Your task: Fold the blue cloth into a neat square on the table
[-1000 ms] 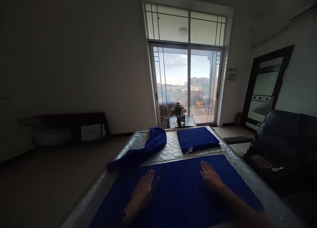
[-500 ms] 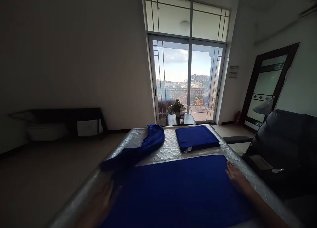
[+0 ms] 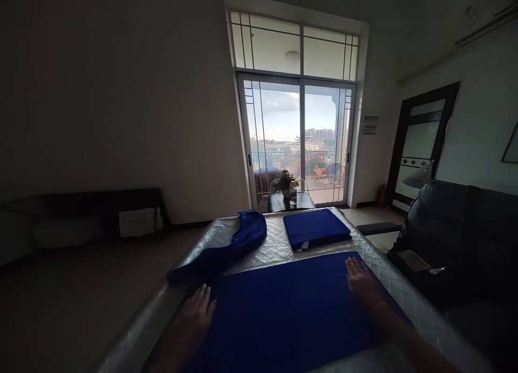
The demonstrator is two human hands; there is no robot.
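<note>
A dark blue cloth lies spread flat in a broad panel on a mattress with a silvery quilted cover. On the cloth's left side rests my left hand, palm down with its fingers out straight. My right hand lies flat near the far right corner of the same cloth, fingers extended. Beyond it sits a neatly folded blue cloth with a small white label at its near edge. A crumpled strip of blue cloth curves along the mattress's far left part.
A small dark table bears a potted plant and a bottle past the mattress's far end. To the right stands a black chair. A low dark bench is by the left wall.
My right hand has moved inward from the cloth's right edge onto its surface. My left hand has shifted forward and right onto the cloth. The camera view has tilted and turned slightly.
</note>
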